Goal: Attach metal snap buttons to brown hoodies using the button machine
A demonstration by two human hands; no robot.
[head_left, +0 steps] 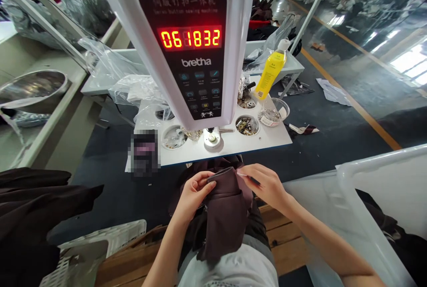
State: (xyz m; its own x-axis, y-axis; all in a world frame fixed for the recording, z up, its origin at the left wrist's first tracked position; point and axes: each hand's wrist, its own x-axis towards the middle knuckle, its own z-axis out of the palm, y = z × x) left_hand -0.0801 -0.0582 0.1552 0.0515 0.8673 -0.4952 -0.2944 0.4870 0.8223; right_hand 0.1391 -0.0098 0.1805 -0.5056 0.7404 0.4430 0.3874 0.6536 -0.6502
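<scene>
A dark brown garment [224,220] hangs in folds over my lap, with a stitched band [224,184] along its top edge. My left hand [196,193] grips the band's left end between thumb and curled fingers. At the band's right end, my right hand [265,185] has its fingertips pinched at the fabric edge. Part of what lies under those fingers is hidden. Both hands are below the front edge of the white tabletop [187,156]. Above them stands a button sewing machine [196,73] with its red display lit at 061832.
Cups of small metal parts [247,125] are sunk into the tabletop. A yellow bottle [271,71] and a clear tub [271,113] stand at the right. Dark fabric [36,211] lies at left, a white bin [367,233] at right. A metal bowl [33,89] sits far left.
</scene>
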